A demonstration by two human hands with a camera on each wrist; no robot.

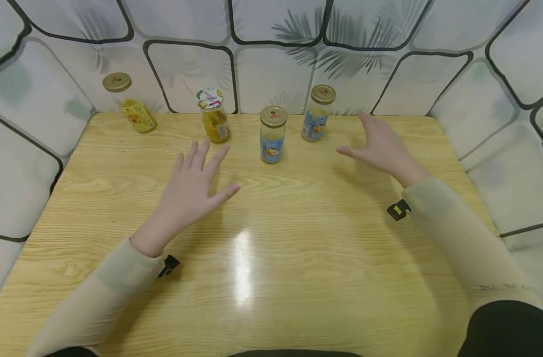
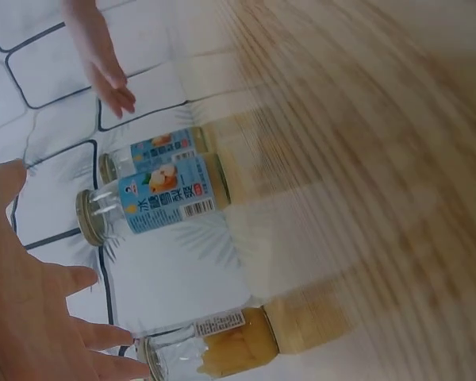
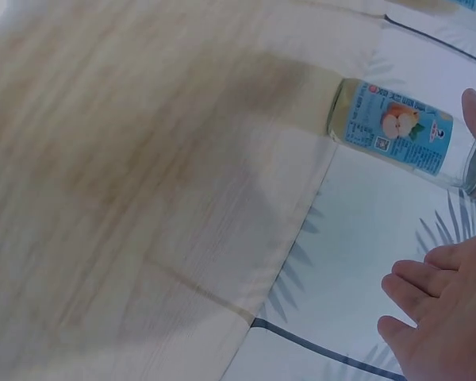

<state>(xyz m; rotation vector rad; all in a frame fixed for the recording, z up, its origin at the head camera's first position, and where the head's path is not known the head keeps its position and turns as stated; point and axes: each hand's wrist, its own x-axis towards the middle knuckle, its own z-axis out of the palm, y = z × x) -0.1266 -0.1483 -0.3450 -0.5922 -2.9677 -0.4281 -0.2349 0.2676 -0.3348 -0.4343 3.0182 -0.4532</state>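
My left hand (image 1: pixel 187 193) hovers over the table with fingers spread, in front of a jar of yellow fruit (image 1: pixel 215 124) that has a colourful patterned lid. Nothing is in its grasp. To the right of that jar stands a gold-lidded glass jar with a blue label (image 1: pixel 272 144). A second blue-label jar (image 1: pixel 315 123) is a little farther back and right. Beside it, with a gap between, my right hand (image 1: pixel 383 146) is held out empty, thumb apart from the fingers. The right wrist view shows this blue-label jar (image 3: pixel 393 131) close to the fingers.
A gold-lidded jar with a yellow label (image 1: pixel 137 116) stands at the table's back left corner. The wooden table (image 1: pixel 298 248) meets a patterned wall (image 1: pixel 271 74) behind the jars, with side walls left and right. Small black devices hang at both wrists.
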